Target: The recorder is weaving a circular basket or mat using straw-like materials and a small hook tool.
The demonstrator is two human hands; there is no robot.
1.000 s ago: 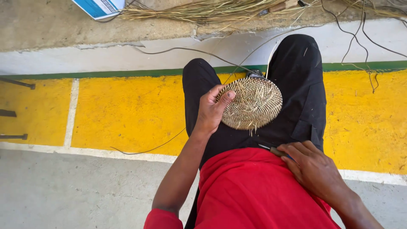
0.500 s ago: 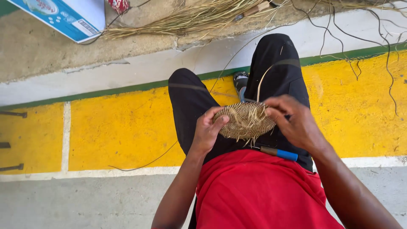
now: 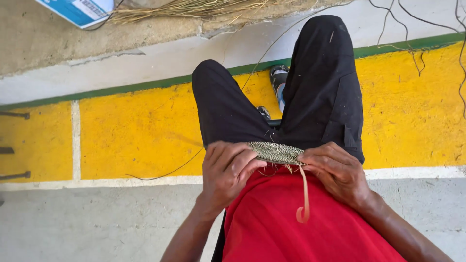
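Currently, status from the head view:
left hand (image 3: 228, 170): fingers curled shut over the left edge of the woven disc (image 3: 277, 152), thumb on top
right hand (image 3: 337, 171): fingers closed on the disc's right edge
disc: held almost edge-on over the lap, between both hands, just above the red shirt (image 3: 296, 228); flat piece, nothing in it
strip (image 3: 305, 196): thin orange band hanging from the disc near the right hand, end curled, lying against the shirt
straw (image 3: 194, 8): loose bundle on the concrete ledge, well apart
box (image 3: 77, 10): blue-white, beside the straw; contents cannot tell
legs (image 3: 320, 87): black trousers over yellow painted floor (image 3: 136, 136)
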